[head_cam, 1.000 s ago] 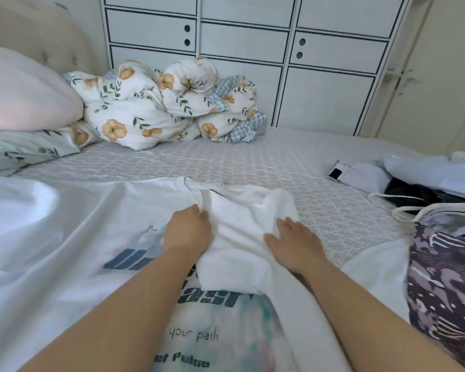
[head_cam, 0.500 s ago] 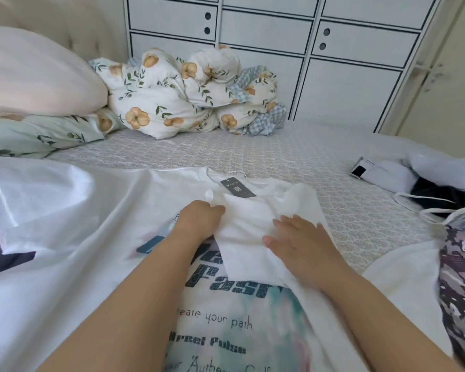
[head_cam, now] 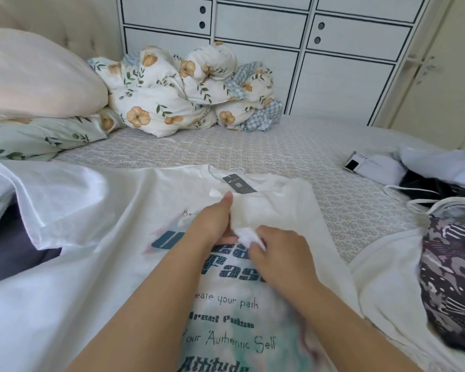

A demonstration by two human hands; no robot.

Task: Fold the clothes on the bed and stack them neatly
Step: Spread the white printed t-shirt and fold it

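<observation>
Both hands have drawn together at frame centre: left hand (head_cam: 212,224) and right hand (head_cam: 277,251) pinch the folded sleeve (head_cam: 249,236) of a soft, light, limp white T-shirt (head_cam: 91,251).

One head-worn wide-angle view looks forward and down from close above the bed (head_cam: 293,151), forearms entering from the bottom edge, the white cabinets (head_cam: 346,84) standing across the far side beyond the mattress.
</observation>
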